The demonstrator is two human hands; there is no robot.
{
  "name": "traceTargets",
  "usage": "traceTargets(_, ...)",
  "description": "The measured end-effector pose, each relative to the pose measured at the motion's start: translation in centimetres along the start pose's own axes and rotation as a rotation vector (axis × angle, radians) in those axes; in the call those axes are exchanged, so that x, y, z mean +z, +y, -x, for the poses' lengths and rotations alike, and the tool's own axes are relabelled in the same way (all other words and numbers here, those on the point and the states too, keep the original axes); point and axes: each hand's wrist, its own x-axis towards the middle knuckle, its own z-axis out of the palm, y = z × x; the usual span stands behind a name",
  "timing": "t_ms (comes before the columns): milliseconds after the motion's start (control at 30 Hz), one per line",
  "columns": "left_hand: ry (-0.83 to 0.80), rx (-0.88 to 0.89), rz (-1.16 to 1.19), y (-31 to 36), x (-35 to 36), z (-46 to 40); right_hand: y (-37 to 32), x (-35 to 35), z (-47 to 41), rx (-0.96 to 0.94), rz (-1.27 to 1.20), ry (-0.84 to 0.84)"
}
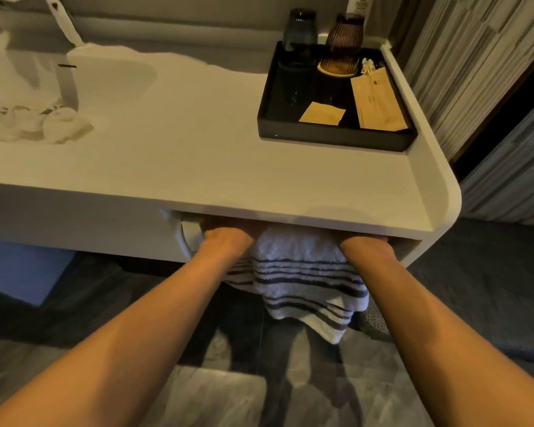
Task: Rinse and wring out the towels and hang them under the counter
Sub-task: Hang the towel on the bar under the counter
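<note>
White towel [302, 272] with dark stripes; cream counter [198, 155]; black tray [330, 138].

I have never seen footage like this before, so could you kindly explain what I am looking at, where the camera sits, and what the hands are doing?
There is no machine here: a person wears one wide-angle camera on the head, looking forward and down, so both bare arms reach away from you. The left hand and right hand reach under the edge of a pale counter; their fingers are hidden beneath it. Between them hangs a white towel with dark stripes, apparently being draped there. On the counter sit a black tray with two dark glasses and paper packets, and a crumpled white cloth beside the sink.
</note>
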Motion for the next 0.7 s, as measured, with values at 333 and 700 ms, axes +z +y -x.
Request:
traceTargets(333,0.207,0.522,-0.319,-0.7,2.7,2.6,2.8,6.1,2.6,-0.392,0.264,0.381)
traceTargets(700,0.308,0.622,-0.263,-4.4,1.0,6.2,1.7,5.5,6.5,-0.413,0.375,0.494)
